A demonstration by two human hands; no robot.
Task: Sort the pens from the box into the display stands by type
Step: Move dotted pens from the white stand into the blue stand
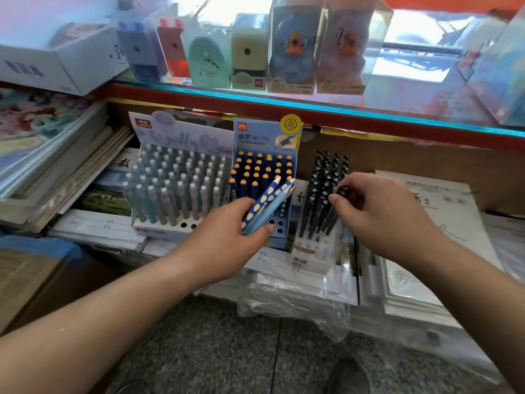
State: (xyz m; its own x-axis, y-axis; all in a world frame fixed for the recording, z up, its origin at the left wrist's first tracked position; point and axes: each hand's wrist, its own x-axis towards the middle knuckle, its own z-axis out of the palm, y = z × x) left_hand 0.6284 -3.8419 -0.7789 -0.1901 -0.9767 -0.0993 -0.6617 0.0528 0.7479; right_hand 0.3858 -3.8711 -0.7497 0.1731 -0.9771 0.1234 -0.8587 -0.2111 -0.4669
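Observation:
Three display stands sit side by side on stacked notebooks. The left stand (pixel 159 226) holds several pale grey-blue pens. The middle blue stand (pixel 281 237) holds several navy pens with orange tips. The right stand (pixel 309 251) holds several black pens. My left hand (pixel 224 237) grips two pens (pixel 267 203) in front of the middle stand, one dark blue with white dimples and one light blue. My right hand (pixel 377 209) pinches the top of a black pen (pixel 342 191) at the right stand.
A glass counter edge (pixel 312 109) runs above the stands, with boxed pencil sharpeners (pixel 247 52) on top. Notebook stacks (pixel 51 155) lie to the left, paper pads (pixel 443 211) to the right. A cardboard box (pixel 31 280) sits at lower left. Plastic wrap (pixel 289 305) hangs over the front.

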